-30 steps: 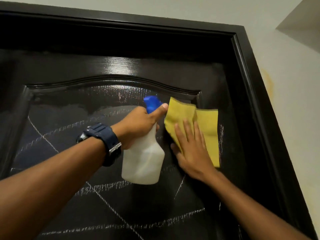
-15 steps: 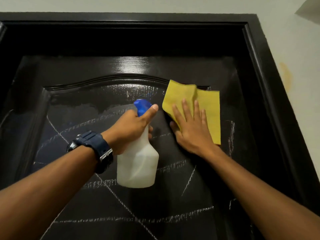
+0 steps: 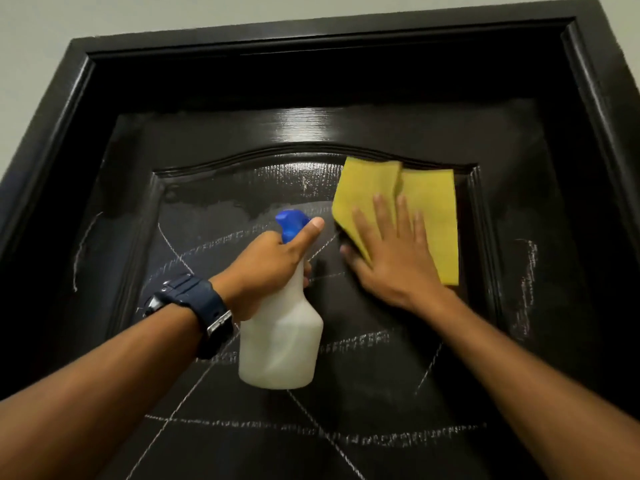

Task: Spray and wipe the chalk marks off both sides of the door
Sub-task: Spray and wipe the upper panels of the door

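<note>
A glossy black door (image 3: 214, 133) with a raised arched panel fills the view. White chalk marks (image 3: 367, 436) cross the panel in lines and arcs, with more on the right stile and the left stile. My left hand (image 3: 266, 265), with a dark blue watch on its wrist, grips a white spray bottle (image 3: 280, 344) by the neck, thumb beside its blue nozzle. My right hand (image 3: 391, 258) lies flat, fingers spread, pressing a yellow cloth (image 3: 429, 209) against the panel's upper right. A wet wiped band shows along the panel's top.
The black door frame (image 3: 595, 98) surrounds the door at the top and on both sides. A pale wall (image 3: 104, 12) lies above and to the left of the frame.
The view has shifted left, so the whole top of the door frame shows now. My right hand and the cloth sit a little higher on the panel than a second ago. The bottle stays beside them.
</note>
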A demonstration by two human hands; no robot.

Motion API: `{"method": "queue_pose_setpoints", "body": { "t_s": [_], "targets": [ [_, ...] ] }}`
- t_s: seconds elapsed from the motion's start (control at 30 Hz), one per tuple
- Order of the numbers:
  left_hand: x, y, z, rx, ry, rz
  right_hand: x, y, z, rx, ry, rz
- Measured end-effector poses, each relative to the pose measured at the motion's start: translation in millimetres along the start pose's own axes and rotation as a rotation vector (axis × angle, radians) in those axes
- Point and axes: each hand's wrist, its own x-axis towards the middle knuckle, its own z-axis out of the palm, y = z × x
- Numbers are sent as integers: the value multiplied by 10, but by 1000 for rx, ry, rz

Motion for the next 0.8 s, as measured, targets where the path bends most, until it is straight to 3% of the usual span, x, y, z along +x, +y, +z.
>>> {"method": "queue_pose_setpoints", "body": {
  "t_s": [0.1, 0.17, 0.33, 0.4, 0.47, 0.63, 0.8],
  "targets": [
    [-45, -61, -118, -1, -13, 12, -800, -223, 149, -36, -97, -194],
    [-40, -52, -162, 62, -4, 51, -835, -149, 94, -66, -167, -198],
    [75, 82, -333, 78, 72, 93, 621, -230, -208, 21, -85, -39],
    [112, 81, -383, 89, 78, 74, 836, -344, -183, 37, -70, 26],
    [103, 50, -452, 90, 86, 57, 586, -543, -61, 56, -66, 7],
    [34, -18, -601, 93, 51, 35, -721, -1068, 346, 60, -86, -274],
    [-6, 27, -816, 162, 94, 13, 591, -934, 21, 70, -59, -149]
  ]
}}
